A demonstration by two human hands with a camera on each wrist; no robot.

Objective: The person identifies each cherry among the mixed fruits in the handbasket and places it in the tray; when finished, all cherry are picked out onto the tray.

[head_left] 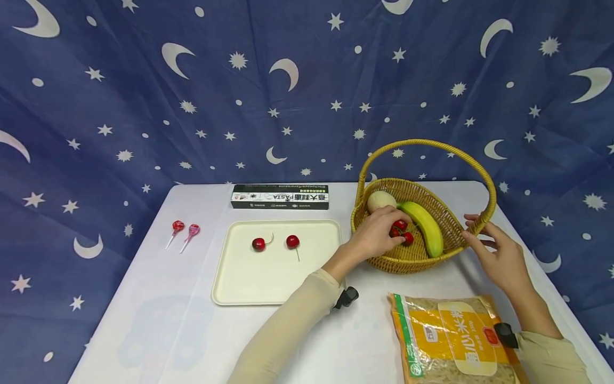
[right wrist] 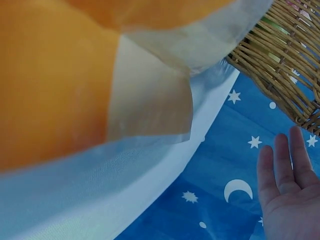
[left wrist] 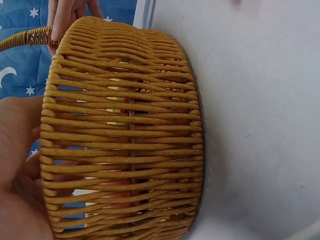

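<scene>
Nearest the head camera, the left sleeve (head_left: 288, 330) leads to the left grip (head_left: 379, 233) among red fruits (head_left: 408, 239) in the basket (head_left: 403, 266); whether it pinches them, I cannot tell. Left wrist view: the right grip (left wrist: 70, 14) pinches the basket by its handle (left wrist: 27, 38); a weak hold could let it tip if fruit snags. Right wrist view: three straight fingers (right wrist: 283, 162) probably support little.

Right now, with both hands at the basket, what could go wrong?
The small red fruits by the left hand could get squashed. The right hand, touching the wicker basket, might tip it and roll the banana. The left sleeve, crossing the tray's corner in the head view, could nudge it.
</scene>
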